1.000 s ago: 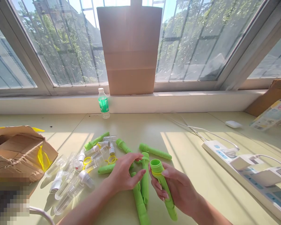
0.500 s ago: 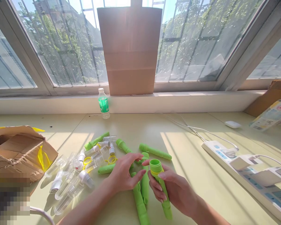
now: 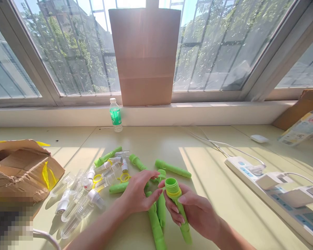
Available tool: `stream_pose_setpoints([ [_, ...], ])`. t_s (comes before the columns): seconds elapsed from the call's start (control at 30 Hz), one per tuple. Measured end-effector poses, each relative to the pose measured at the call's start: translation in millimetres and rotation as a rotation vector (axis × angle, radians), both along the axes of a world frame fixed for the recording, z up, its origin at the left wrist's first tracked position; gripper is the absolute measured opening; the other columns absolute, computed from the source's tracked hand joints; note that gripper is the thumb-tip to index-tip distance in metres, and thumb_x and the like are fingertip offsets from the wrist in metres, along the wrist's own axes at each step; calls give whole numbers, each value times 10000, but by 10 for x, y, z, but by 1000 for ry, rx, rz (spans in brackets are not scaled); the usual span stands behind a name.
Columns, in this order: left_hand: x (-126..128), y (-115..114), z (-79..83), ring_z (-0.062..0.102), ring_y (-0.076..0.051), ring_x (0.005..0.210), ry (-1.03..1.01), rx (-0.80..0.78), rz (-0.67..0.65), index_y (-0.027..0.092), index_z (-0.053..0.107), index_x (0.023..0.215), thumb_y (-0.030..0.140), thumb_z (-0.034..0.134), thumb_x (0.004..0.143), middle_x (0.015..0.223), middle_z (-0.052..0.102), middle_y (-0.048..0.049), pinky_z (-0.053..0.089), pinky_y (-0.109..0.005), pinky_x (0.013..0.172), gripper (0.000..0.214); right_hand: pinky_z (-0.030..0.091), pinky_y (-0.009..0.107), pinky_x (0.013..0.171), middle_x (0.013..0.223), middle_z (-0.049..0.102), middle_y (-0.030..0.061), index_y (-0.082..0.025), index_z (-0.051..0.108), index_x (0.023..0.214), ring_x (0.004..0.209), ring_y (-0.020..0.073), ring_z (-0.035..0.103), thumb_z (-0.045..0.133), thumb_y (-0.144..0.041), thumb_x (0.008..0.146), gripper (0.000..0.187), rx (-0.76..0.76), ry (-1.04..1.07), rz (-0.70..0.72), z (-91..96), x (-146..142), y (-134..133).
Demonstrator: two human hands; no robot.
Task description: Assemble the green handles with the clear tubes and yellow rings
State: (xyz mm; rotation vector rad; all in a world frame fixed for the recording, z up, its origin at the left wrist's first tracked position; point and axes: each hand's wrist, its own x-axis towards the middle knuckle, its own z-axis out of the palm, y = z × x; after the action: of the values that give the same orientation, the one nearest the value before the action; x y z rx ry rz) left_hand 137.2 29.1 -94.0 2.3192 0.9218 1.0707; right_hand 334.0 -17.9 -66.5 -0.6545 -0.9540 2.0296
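Presently, as I follow from a distance through the head camera, the right hand (image 3: 195,205) has its grip closed around one green tube (image 3: 182,210). This tube is in front of the person, lifted over the table (image 3: 224,218), somewhat tilted, with its open threaded mouth facing upward. A yellow ring (image 3: 175,193) sits around it, just under the threads.

The left hand (image 3: 138,194) has a released grip: its thumb and index finger are spread apart, and I see nothing held between them. Its index fingertip is close to the neck of a lying green tube (image 3: 161,203), but I cannot tell whether they touch. The two hands are very near each other.

I judge that the step in hand is the handling of this one ringed tube, carried by the right hand, while the left hand waits among the other pieces. To my mind, the next move calls for a steady right grip, with the mouth kept upward, and for careful left fingers, because the lying tubes are crowded and could roll if they are pushed.

To the left of the hands, clear tubes (image 3: 77,220), white caps (image 3: 95,198) and loose yellow rings (image 3: 124,177) lie mixed together. Beyond them is a cardboard box (image 3: 50,166); on the far right lies a power strip (image 3: 241,166).
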Motion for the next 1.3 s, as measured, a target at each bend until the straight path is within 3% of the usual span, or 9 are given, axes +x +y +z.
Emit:
stream_pose_setpoints([
  [0.57, -7, 3, -23, 694, -217, 934, -10, 22, -2, 223, 544, 1166, 289, 622, 831, 1033, 717, -69, 566, -359, 802, 350, 350, 259, 494, 682, 508, -20, -195, 576, 1090, 534, 121, 444, 607, -263, 740, 358, 296, -212, -85, -121, -15, 3],
  [0.93, -6, 1, -21, 693, -222, 949, -6, 12, 2, 239, 551, 1164, 301, 632, 835, 1057, 718, -62, 563, -360, 814, 344, 363, 256, 489, 648, 498, -32, -192, 576, 1069, 504, 108, 423, 612, -359, 839, 287, 214, -200, -120, -73, -35, 3],
  [1.3, 4, -1, -27, 685, -228, 928, 36, 82, -4, 236, 530, 1185, 280, 617, 847, 1042, 715, -64, 556, -355, 792, 352, 303, 218, 463, 602, 453, -63, -209, 594, 968, 441, 66, 359, 552, -407, 928, 206, -66, -151, -235, -128, -39, 142],
])
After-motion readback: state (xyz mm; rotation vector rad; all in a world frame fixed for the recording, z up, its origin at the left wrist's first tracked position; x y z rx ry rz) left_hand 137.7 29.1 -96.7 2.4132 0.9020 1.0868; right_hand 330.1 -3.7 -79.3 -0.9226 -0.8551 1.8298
